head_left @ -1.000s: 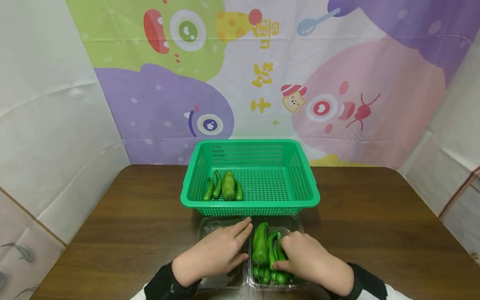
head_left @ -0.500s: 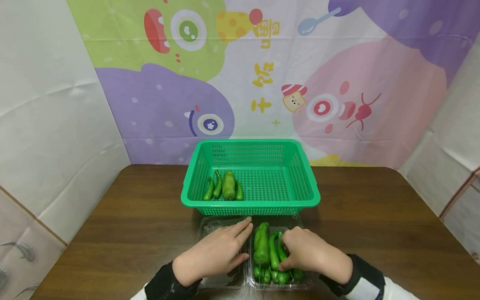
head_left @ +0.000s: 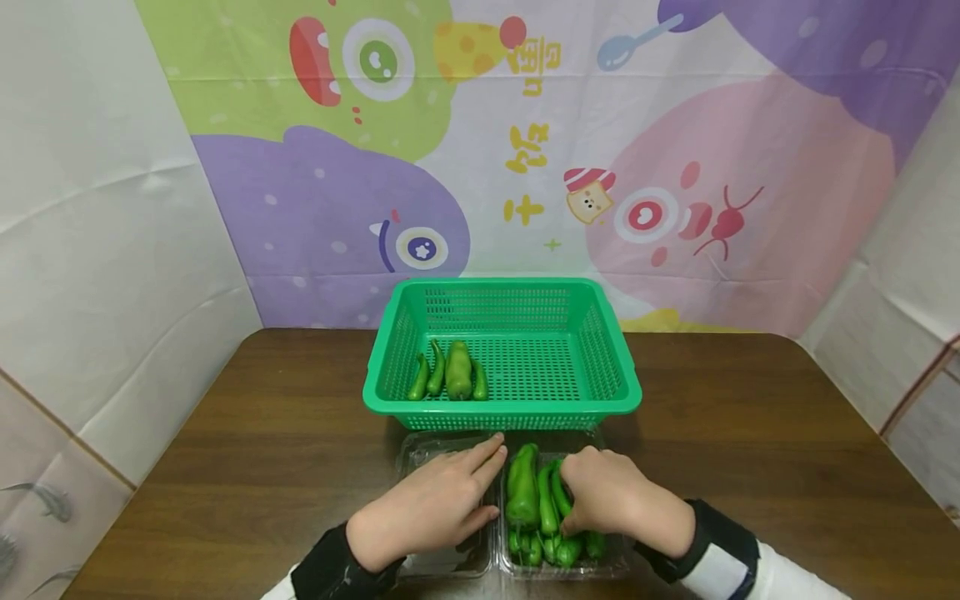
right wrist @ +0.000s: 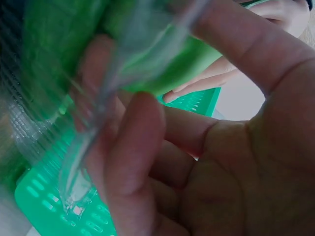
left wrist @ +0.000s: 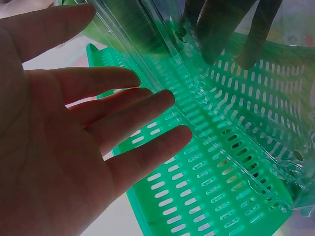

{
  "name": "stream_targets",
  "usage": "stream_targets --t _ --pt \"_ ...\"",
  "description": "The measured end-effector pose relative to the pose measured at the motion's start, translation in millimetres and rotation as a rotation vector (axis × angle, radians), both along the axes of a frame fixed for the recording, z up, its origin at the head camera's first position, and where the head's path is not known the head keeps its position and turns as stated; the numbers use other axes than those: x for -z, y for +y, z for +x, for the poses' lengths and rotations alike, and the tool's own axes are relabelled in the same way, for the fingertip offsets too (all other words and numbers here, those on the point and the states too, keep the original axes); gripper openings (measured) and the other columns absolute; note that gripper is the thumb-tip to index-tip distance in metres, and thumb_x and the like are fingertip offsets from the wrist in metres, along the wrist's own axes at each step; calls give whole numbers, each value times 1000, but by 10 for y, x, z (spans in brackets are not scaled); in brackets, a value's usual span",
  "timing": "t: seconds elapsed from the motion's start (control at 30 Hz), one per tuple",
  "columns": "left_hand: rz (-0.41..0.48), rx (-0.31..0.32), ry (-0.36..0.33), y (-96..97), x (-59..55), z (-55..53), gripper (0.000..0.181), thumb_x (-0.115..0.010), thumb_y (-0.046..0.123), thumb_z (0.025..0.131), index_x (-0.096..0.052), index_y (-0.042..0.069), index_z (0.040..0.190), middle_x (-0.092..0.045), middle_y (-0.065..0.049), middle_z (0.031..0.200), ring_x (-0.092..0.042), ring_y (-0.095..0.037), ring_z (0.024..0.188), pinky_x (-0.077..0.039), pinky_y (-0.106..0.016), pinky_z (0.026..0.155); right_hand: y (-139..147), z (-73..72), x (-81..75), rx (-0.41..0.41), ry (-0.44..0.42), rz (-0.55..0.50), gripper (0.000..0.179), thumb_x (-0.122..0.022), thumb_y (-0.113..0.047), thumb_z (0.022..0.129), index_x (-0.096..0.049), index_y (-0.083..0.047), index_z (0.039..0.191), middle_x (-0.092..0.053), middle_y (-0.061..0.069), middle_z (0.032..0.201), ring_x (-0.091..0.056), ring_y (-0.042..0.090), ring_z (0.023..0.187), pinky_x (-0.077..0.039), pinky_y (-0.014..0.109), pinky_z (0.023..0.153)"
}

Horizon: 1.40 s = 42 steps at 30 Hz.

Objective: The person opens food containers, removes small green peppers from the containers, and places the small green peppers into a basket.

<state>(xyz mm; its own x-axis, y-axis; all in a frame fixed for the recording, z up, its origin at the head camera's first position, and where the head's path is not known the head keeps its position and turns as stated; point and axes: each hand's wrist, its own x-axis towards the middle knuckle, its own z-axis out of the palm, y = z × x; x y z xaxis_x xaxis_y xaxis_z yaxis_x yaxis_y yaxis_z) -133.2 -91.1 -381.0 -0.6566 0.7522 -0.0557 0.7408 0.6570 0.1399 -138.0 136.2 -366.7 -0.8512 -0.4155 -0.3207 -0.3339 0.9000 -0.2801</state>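
Note:
My left hand (head_left: pixel 431 504) lies with straight fingers over the bare left half of a clear plastic clamshell box (head_left: pixel 450 572). In the left wrist view its fingers (left wrist: pixel 142 115) are spread beside the clear plastic. The box's right half holds several green peppers, among them a thick pepper (head_left: pixel 522 487) along its left side. My right hand (head_left: pixel 618 496) reaches into that half with curled fingers. Thumb and fingers pinch a green pepper (right wrist: pixel 189 61), seen partly behind clear plastic in the right wrist view; most of it is hidden in the head view.
A green perforated basket (head_left: pixel 502 408) stands just behind the box. Inside, at its left, lie one thick pepper (head_left: pixel 458 371) and several thin ones. The wooden table (head_left: pixel 720 433) reaches back to a printed cloth (head_left: pixel 525 167).
My right hand has shifted slightly and closed further on a pepper in the box, and its wrist has moved a little. The left hand stays in place.

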Motion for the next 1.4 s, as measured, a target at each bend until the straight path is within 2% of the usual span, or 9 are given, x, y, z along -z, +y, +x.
stream_targets --t 0.17,0.47,0.63,0.8,0.93,1.1,1.23,1.4 --pt "-5 2 14 4 -1 2 64 -54 38 96 -34 5 147 -30 -14 154 -49 -23 129 -47 -36 99 -7 -3 1 -1 0 -2 28 -78 -18 70 -53 -14 59 -41 -3 52 -40 13 45 -31 27 44" --pt "-6 8 23 11 -11 5 64 -55 38 96 -36 3 146 -31 -15 153 -50 -24 128 -48 -36 99 -29 -16 58 36 25 34 26 -72 -19 79 -53 -13 63 -46 2 56 -45 16 47 -33 30 46" --pt "-6 12 30 13 -10 4 64 -54 38 96 -36 3 146 -32 -15 153 -50 -24 128 -47 -37 99 -33 -27 76 40 63 42 28 -76 -17 76 -52 -13 61 -46 1 55 -46 16 48 -35 30 46" --pt "-4 17 36 10 -4 -1 63 -54 38 96 -36 3 146 -33 -16 152 -50 -24 128 -47 -36 99 -38 -51 75 42 63 49 31 -80 -19 73 -52 -14 60 -46 1 55 -47 15 48 -35 29 47" --pt "-3 21 48 10 3 -1 63 -54 38 96 -37 2 145 -34 -17 151 -51 -24 127 -48 -36 98 -37 -65 72 52 64 36 29 -83 -20 69 -56 -12 68 -48 1 59 -49 16 51 -39 31 48" --pt "4 19 55 6 10 5 63 -55 38 96 -37 3 145 -34 -16 151 -51 -24 126 -49 -36 97 -25 -66 59 67 122 -1 31 -85 -16 65 -56 -10 74 -51 2 64 -51 18 56 -43 35 50" --pt "4 9 57 5 14 9 63 -55 38 96 -37 3 146 -34 -15 152 -51 -23 127 -49 -36 97 -14 -60 43 67 163 -19 32 -84 -14 64 -54 -11 71 -50 2 62 -50 18 56 -40 35 50" --pt "-6 -1 70 10 21 12 63 -54 38 96 -37 3 146 -34 -15 152 -51 -24 127 -48 -37 97 2 -44 21 72 167 -37 31 -82 -11 67 -51 -12 70 -46 1 61 -45 17 53 -33 31 49"
